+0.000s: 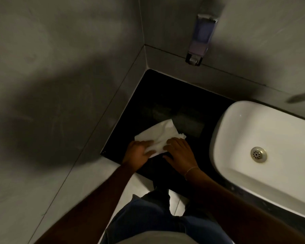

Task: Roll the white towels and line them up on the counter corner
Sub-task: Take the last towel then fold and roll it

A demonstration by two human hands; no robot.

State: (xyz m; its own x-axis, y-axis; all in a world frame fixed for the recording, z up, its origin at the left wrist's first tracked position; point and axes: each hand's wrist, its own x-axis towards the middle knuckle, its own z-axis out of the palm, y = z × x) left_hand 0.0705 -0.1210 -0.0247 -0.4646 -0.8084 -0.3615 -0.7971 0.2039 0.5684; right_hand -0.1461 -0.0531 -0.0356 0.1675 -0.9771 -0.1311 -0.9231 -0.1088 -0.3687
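One white towel (157, 134) lies crumpled and partly folded on the black counter (165, 95), near its front edge by the left wall. My left hand (139, 153) presses on the towel's near left part, fingers on top of the cloth. My right hand (179, 152) rests on its near right part, fingers curled over the edge. Both hands hold the towel against the counter. I see no other towel and no finished roll.
A white basin (236, 124) with a metal drain (258, 154) fills the counter's right side. A soap dispenser (199, 39) hangs on the back wall above the corner. Grey walls close off the left and the back. The far corner of the counter is bare.
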